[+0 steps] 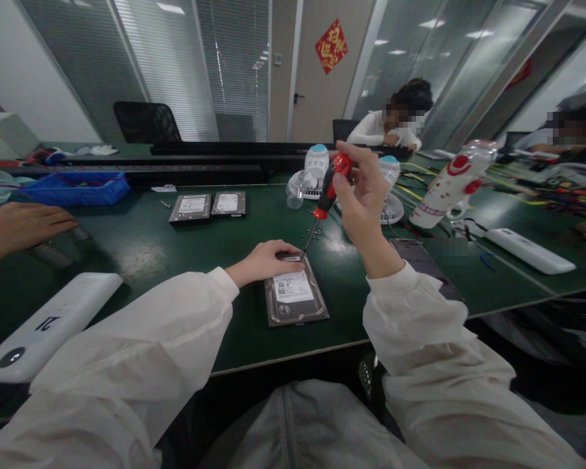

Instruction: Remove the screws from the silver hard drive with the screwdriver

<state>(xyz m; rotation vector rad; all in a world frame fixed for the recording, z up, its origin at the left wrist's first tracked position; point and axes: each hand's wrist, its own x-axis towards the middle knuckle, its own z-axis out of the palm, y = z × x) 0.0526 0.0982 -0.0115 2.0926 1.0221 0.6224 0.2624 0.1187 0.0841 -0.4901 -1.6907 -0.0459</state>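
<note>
A hard drive lies flat on the green table in front of me. My left hand rests on its far edge, fingers curled down against the casing. Above it my right hand grips a red-and-black screwdriver by the handle. The tool is tilted, and its tip points down at the drive's far right corner, close to my left fingertips. A few tiny screws lie loose on the table just beyond the tip.
Two more hard drives lie further back. Small white fans, a clear cup, a red-and-white bottle, a blue tray and white boxes stand around. Another person's hand rests at left; others sit at the far side.
</note>
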